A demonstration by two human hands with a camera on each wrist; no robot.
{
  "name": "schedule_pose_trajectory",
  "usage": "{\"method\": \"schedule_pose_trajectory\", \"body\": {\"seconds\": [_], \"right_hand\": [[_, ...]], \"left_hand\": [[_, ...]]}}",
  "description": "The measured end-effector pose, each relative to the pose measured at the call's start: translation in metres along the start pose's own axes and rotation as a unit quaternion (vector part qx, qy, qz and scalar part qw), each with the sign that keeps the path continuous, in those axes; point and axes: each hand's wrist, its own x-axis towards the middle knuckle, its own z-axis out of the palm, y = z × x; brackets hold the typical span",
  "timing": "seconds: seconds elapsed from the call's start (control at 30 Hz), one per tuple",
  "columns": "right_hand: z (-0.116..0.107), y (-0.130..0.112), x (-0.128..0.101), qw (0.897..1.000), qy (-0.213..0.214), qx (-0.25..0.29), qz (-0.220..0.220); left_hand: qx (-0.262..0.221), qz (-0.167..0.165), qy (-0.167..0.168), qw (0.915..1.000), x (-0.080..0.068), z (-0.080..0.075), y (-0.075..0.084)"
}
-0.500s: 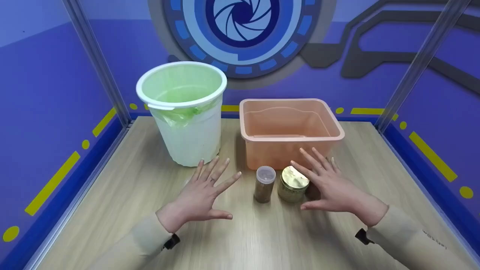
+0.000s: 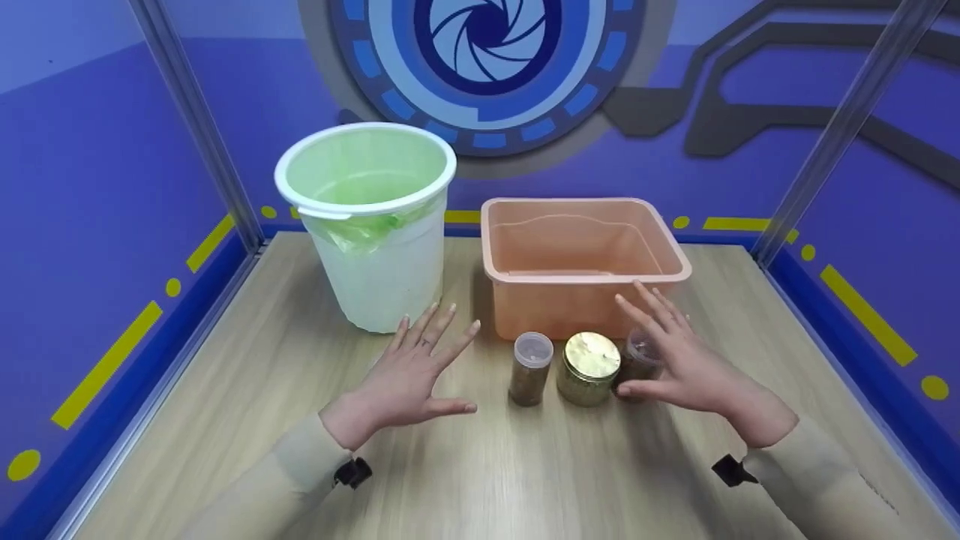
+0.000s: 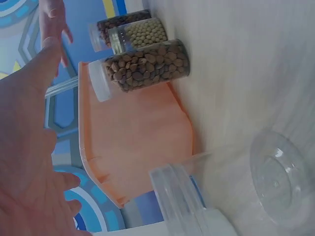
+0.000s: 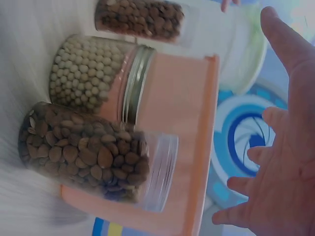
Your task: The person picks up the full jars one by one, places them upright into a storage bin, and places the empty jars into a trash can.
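My left hand [image 2: 401,386] is spread above the table, palm down, holding nothing. Close by it in the left wrist view, a clear jar [image 3: 179,196] with nothing visible inside stands; in the head view that hand hides it. My right hand [image 2: 694,367], fingers extended, hovers over a clear-lidded jar of brown seeds or beans [image 4: 91,152] and partly covers it in the head view. To its left stand a gold-lidded jar [image 2: 589,367] of pale round beans and a second clear-lidded jar [image 2: 530,375] of brown seeds.
Behind the jars sits an orange plastic bin [image 2: 562,307]. A white bucket [image 2: 379,277] with a green liner bag stands at the back left. Blue panels [image 2: 90,225] and metal posts enclose the wooden table [image 2: 480,480].
My right hand has shifted right and slightly up, uncovering the gold lid and part of the right-hand jar. My left hand has moved slightly up and to the right.
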Motion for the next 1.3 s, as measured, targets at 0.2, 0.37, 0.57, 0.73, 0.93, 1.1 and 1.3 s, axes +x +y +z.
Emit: {"method": "schedule_pose_trajectory", "body": {"seconds": [0.2,0.37,0.57,0.73,0.93,1.1,1.3], "right_hand": [[-0.005,0.020,-0.007,0.993,0.030,0.104,0.041],[-0.005,0.036,-0.014,0.979,0.039,0.165,0.113],[0.005,0.054,-0.019,0.956,0.043,0.237,0.165],[0.016,0.067,-0.021,0.945,0.044,0.274,0.172],[0.026,0.075,-0.022,0.939,0.033,0.290,0.180],[0.031,0.076,-0.023,0.943,0.025,0.272,0.190],[0.038,0.079,-0.024,0.949,0.031,0.249,0.190]], "left_hand": [[-0.196,-0.085,0.008,0.9769,0.024,-0.008,-0.004],[-0.447,-0.159,0.058,0.8785,0.050,-0.011,-0.009],[-0.675,-0.234,0.098,0.6924,0.084,-0.013,-0.015],[-0.756,-0.280,0.120,0.5793,0.110,-0.012,-0.020],[-0.799,-0.298,0.132,0.5059,0.130,-0.014,-0.019],[-0.808,-0.299,0.143,0.4868,0.144,-0.015,-0.014],[-0.801,-0.297,0.136,0.5022,0.154,-0.013,-0.009]]}}
